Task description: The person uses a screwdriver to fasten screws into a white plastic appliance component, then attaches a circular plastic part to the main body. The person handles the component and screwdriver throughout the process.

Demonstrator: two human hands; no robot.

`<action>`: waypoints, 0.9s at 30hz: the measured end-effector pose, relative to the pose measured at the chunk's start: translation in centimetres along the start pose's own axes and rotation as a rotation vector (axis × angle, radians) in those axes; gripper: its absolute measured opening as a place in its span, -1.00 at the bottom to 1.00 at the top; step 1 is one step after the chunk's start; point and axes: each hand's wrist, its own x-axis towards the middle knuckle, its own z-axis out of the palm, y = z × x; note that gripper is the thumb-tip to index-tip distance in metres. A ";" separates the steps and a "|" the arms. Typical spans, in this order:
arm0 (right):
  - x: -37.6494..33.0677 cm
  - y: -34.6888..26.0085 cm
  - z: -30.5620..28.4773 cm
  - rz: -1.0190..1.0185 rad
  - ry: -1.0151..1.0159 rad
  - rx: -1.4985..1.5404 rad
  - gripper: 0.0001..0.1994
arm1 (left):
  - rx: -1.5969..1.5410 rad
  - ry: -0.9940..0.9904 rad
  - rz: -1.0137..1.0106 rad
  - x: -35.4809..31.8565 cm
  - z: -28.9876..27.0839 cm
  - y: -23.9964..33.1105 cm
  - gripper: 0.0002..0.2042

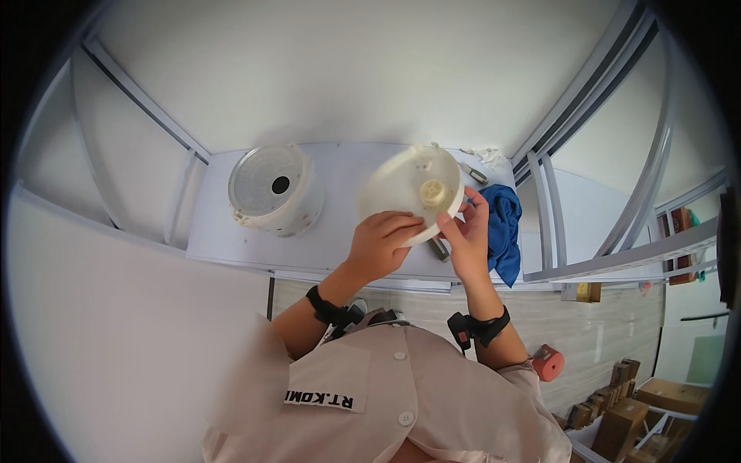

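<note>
Head view: round cream plastic disc with a ribbed central hub [413,191], lifted clear above the white table [340,231]; left hand [380,245] curled closed on its lower rim; right hand [468,230] pinching its right edge; white cylindrical appliance housing [274,189] apart at left, unjoined; blue cloth [502,228] beside.

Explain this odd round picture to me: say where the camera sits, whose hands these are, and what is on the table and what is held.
The camera sits on a person's head and looks down, and its fisheye lens bends the edges. The two bare hands are that person's own. The left hand and right hand together hold a round cream plastic disc with a ribbed hub at its middle. On the white table stands a white round housing with a dark hole on top; to the right lies a blue cloth.
</note>
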 end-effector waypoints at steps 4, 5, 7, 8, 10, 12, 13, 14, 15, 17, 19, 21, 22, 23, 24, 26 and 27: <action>1.1 1.5 -3.0 -0.189 -0.009 -0.103 -0.27 | -0.430 0.021 -0.555 -0.2 -2.5 1.2 -0.82; 1.3 1.8 -3.6 -0.237 0.027 -0.204 -0.26 | -0.606 0.119 -0.637 -0.5 -2.7 1.1 -0.80; 1.2 2.3 -4.7 -0.257 0.088 -0.409 -0.21 | -0.959 0.323 -0.792 -0.7 -2.9 1.1 -0.77; 1.3 2.4 -5.1 -0.263 0.093 -0.473 -0.19 | -1.156 0.426 -0.847 -0.6 -3.0 0.8 -0.70; 1.4 2.1 -5.0 -0.218 0.020 -0.354 -0.16 | -1.300 0.445 -0.904 -0.2 -4.2 0.7 -0.69; 1.3 1.2 -3.9 -0.115 -0.135 0.012 -0.13 | -1.379 0.474 -0.958 -0.1 -4.7 0.6 -0.67; 1.3 0.7 -3.3 -0.118 -0.168 0.005 -0.12 | -1.383 0.497 -0.983 -0.2 -4.9 0.6 -0.65; 1.1 0.3 -2.7 -0.121 -0.201 -0.001 -0.12 | -1.386 0.520 -1.007 -0.3 -5.1 0.6 -0.64; 1.0 0.0 -2.2 -0.124 -0.236 -0.007 -0.12 | -1.349 0.544 -1.024 -0.6 -5.2 0.5 -0.58; 1.2 0.1 -1.3 -0.099 -0.244 -0.035 -0.12 | -1.276 0.601 -1.055 -1.2 -5.3 0.4 -0.48; 1.5 0.8 -0.5 -0.097 -0.265 -0.061 -0.14 | -1.218 0.606 -0.918 -1.6 -5.8 0.3 -0.32; 1.9 1.3 0.2 -0.016 -0.288 -0.014 -0.17 | -1.035 0.514 -0.814 -2.0 -6.7 0.5 -0.14; 2.1 1.6 0.5 0.026 -0.296 0.008 -0.18 | -0.888 0.418 -0.778 -1.7 -7.6 1.3 -0.05; 2.3 2.1 0.9 0.049 -0.278 0.029 -0.19 | -0.741 0.322 -0.741 -1.8 -8.4 1.6 0.04; 2.6 2.8 1.3 0.072 -0.259 0.050 -0.20 | -0.606 0.247 -0.681 -2.5 -8.9 1.0 0.10; 3.3 3.6 2.5 0.053 -0.220 0.048 -0.21 | -0.336 0.104 -0.554 -3.3 -10.2 -0.4 0.22; 3.6 3.9 3.1 0.077 -0.205 0.049 -0.21 | -0.269 0.048 -0.569 -3.8 -10.9 -0.7 0.27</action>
